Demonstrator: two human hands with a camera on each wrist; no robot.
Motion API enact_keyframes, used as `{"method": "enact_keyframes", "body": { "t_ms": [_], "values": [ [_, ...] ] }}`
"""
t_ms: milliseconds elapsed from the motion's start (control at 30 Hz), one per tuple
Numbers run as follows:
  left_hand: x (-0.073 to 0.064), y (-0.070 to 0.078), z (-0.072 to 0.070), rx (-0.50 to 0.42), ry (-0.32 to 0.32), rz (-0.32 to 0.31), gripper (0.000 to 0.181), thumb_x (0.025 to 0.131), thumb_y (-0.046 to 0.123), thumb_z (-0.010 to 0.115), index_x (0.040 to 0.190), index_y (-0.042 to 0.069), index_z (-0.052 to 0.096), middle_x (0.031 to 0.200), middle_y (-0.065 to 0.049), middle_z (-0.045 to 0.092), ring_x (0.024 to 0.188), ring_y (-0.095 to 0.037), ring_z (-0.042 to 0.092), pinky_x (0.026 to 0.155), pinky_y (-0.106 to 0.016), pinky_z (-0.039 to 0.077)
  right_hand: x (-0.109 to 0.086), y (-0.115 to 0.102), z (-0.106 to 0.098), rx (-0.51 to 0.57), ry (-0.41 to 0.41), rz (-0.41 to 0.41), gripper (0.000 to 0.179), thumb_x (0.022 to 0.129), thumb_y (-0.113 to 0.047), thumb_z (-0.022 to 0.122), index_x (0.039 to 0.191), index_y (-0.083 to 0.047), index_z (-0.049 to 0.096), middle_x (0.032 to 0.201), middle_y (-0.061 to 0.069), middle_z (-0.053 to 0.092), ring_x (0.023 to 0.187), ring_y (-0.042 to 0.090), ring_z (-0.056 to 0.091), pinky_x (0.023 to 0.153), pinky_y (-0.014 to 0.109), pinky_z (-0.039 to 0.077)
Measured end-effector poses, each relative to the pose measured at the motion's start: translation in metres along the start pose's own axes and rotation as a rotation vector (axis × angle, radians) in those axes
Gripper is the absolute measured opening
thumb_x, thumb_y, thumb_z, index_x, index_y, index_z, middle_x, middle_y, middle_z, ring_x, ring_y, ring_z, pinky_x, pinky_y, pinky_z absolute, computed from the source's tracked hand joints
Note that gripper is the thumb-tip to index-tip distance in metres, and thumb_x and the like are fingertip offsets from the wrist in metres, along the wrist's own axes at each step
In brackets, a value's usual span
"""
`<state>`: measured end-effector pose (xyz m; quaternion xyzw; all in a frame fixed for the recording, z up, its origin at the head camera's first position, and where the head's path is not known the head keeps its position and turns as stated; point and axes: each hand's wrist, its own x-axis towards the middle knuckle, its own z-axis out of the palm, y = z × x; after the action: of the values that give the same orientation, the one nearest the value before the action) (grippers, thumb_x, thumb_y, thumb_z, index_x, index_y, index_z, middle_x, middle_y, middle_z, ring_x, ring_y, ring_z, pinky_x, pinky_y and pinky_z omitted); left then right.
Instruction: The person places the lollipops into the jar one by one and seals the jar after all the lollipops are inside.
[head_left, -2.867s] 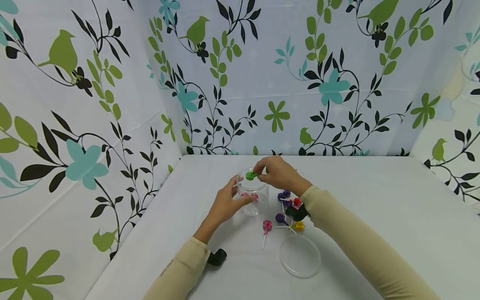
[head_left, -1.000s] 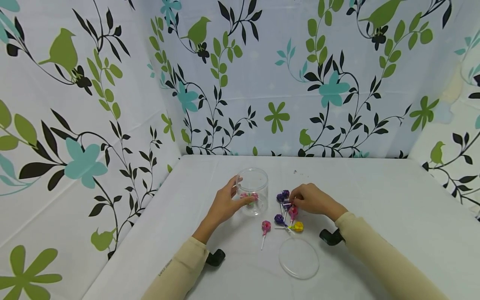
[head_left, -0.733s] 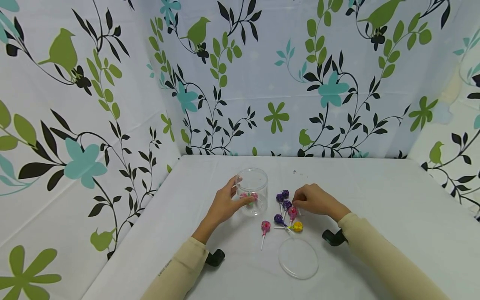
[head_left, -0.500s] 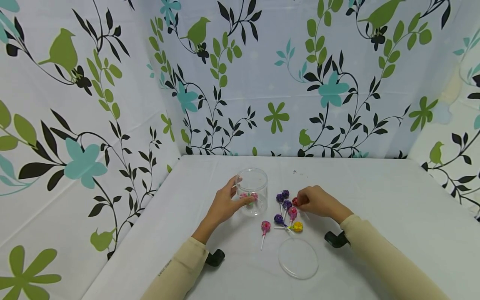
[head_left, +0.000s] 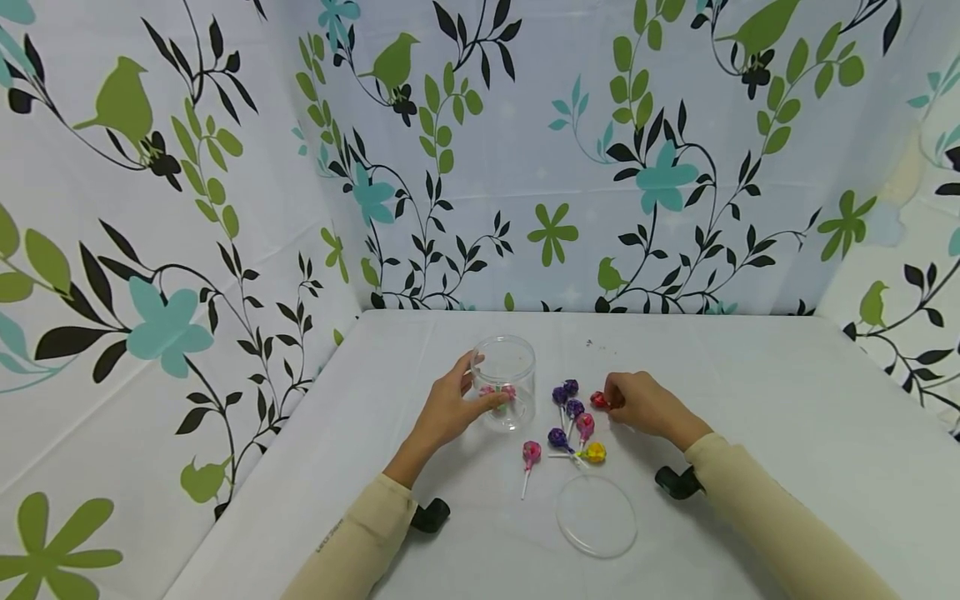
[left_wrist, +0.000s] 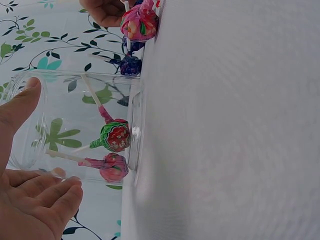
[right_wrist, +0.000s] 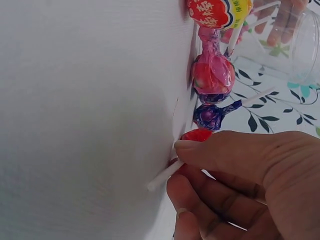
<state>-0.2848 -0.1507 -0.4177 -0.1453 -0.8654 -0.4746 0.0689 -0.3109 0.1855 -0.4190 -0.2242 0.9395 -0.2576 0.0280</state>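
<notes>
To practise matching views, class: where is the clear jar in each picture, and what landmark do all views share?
Head: clear jar, just below and right of centre.
Left wrist: clear jar, left half, appearing sideways.
Right wrist: clear jar, upper right corner.
Shared landmark: purple lollipops, visible in all three.

White-covered table (head_left: 757, 392) beneath right fingers (head_left: 619, 392), spreading all round. Beyond fingertips, upright: pale cloth backdrop (head_left: 495, 125), printed green birds (head_left: 393, 65), turquoise flowers (head_left: 666, 177), dark leaves (head_left: 446, 20). Matching side panels: one (head_left: 262, 187) well left of fingers, one (head_left: 911, 346) well right. Lighting soft.
</notes>
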Motion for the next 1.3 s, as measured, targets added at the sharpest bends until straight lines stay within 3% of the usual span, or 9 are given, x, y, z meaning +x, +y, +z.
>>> {"method": "enact_keyframes", "body": {
  "t_ms": [267,600,967,1300],
  "values": [
    [-0.0009,-0.0008,0.0003,-0.008,-0.001,-0.007,0.099,0.088,0.044,0.084,0.163,0.008,0.031,0.157,-0.015,0.047,0.142,-0.04,0.046,0.111,-0.05,0.044,-0.0016,0.0039,-0.0006,-0.053,0.053,0.057,0.028,0.088,-0.004,0.081,0.11,0.0,0.063,0.085,0.003,0.065,0.075,0.021,0.058,0.068,0.037,0.059],
    [-0.0014,-0.0016,0.0003,-0.005,0.005,0.009,0.099,0.088,0.044,0.084,0.163,0.008,0.031,0.158,-0.015,0.046,0.142,-0.04,0.045,0.11,-0.05,0.044,-0.0029,0.0039,-0.0025,-0.085,0.051,0.059,0.014,0.089,-0.006,0.079,0.102,0.0,0.077,0.085,0.003,0.067,0.077,0.021,0.058,0.069,0.037,0.058],
    [-0.0018,-0.0017,0.0013,-0.004,0.004,-0.003,0.098,0.088,0.044,0.084,0.163,0.009,0.032,0.157,-0.014,0.047,0.141,-0.04,0.046,0.109,-0.05,0.045,-0.0022,0.0055,-0.0013,-0.076,0.034,0.055,0.007,0.091,-0.005,0.078,0.097,-0.002,0.079,0.084,0.002,0.069,0.076,0.019,0.058,0.069,0.038,0.058],
    [-0.0013,-0.0007,0.0004,0.007,0.005,0.002,0.097,0.088,0.043,0.084,0.163,0.01,0.032,0.158,-0.013,0.046,0.141,-0.04,0.046,0.109,-0.049,0.045,-0.0022,0.0052,-0.0049,-0.078,0.08,0.016,0.006,0.09,-0.004,0.078,0.096,-0.002,0.078,0.084,0.002,0.068,0.076,0.02,0.059,0.07,0.037,0.058]
  ]
}}
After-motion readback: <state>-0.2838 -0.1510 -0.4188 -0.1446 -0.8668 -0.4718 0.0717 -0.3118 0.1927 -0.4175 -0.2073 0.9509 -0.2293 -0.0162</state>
